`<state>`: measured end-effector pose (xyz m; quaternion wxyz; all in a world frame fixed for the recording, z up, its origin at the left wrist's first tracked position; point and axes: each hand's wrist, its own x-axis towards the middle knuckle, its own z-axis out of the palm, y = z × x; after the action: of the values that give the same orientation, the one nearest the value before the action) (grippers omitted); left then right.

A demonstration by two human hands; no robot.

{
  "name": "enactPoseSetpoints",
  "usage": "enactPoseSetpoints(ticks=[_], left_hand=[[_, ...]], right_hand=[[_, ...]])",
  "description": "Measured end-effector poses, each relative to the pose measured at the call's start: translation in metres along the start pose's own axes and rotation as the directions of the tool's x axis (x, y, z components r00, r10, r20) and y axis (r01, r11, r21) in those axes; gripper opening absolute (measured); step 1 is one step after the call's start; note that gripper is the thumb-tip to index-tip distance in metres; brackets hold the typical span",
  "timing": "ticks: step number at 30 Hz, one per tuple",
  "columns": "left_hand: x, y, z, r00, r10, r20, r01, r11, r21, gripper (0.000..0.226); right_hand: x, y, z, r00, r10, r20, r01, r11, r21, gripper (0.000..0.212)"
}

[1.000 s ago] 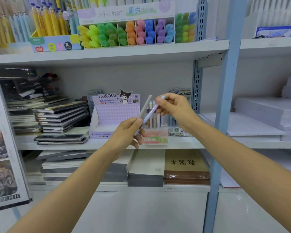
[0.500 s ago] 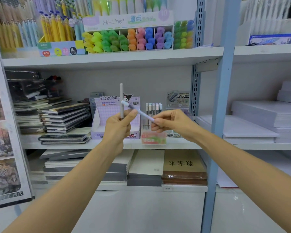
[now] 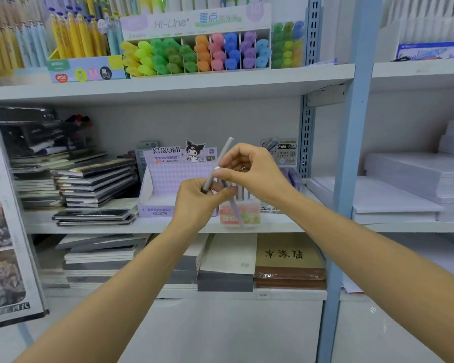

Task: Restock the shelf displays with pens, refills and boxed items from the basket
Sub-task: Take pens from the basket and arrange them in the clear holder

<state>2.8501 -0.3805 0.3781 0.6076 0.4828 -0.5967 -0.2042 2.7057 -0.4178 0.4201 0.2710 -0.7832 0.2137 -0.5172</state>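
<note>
My left hand (image 3: pixel 198 203) grips the lower end of a grey pen (image 3: pixel 222 158) that tilts up to the right. My right hand (image 3: pixel 254 171) pinches the top of a lilac pen (image 3: pixel 235 209) that points down toward a small pink-and-green pen holder (image 3: pixel 240 216) on the middle shelf. Both hands meet in front of the purple Kuromi display box (image 3: pixel 168 184), which looks empty inside. The basket is out of view.
Stacked dark notebooks (image 3: pixel 95 187) fill the middle shelf's left. White paper reams (image 3: pixel 414 184) lie right of the blue upright post (image 3: pixel 351 153). Highlighters (image 3: pixel 194 51) and yellow pens (image 3: pixel 74 40) line the top shelf. Books (image 3: pixel 288 260) lie on the lower shelf.
The right hand rose and turned the lilac pen from level to pointing downward. The grey pen in the left hand tilted from upright to leaning right. The hands drew closer together.
</note>
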Motion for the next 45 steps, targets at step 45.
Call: enactPoseSetpoints(ticks=[45], left_hand=[[0.011, -0.044, -0.041, 0.964, -0.260, -0.049, 0.222, 0.894, -0.390, 0.010]], right_hand=[[0.024, 0.069, -0.009, 0.995, -0.010, 0.095, 0.020, 0.994, -0.108, 0.019]])
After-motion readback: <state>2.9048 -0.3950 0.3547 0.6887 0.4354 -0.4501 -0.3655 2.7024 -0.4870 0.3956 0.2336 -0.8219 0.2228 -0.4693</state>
